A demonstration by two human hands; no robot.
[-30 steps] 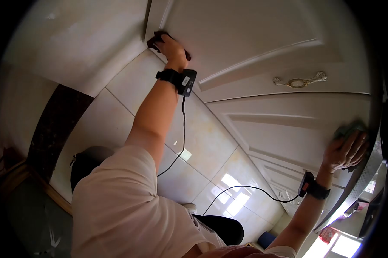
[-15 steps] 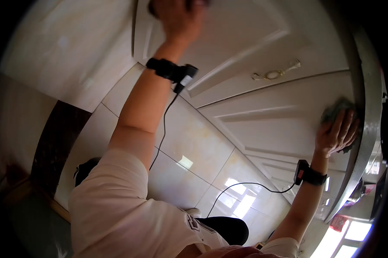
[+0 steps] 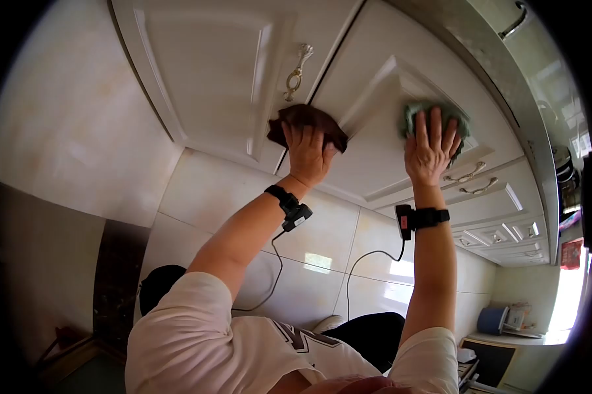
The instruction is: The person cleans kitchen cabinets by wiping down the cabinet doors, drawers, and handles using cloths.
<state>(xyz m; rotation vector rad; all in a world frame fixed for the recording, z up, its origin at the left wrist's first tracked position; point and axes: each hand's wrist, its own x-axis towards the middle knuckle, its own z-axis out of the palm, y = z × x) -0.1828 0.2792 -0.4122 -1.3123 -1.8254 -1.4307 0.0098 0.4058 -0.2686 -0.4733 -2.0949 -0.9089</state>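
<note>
My left hand (image 3: 307,156) holds a dark brown cloth (image 3: 312,123) against the white cabinet doors, low down by the gap between two of them. A metal handle (image 3: 298,72) sits just above that cloth. Farther right, my right hand (image 3: 429,150) presses a green cloth (image 3: 411,115) on the raised panel of the neighbouring cabinet door (image 3: 355,161), its fingers stretched out over the fabric. The palm hides part of the green cloth.
A grey countertop edge (image 3: 506,98) runs along the top of the cabinets. More handles (image 3: 465,172) and drawers lie to the right. Cables hang from black wrist straps above the tiled floor (image 3: 243,217). A blue container (image 3: 491,320) stands at the far right.
The view has turned. My left hand, with the brown cloth, now shows nearer the middle. My right hand and the green cloth have moved from beside the countertop edge onto the door panel.
</note>
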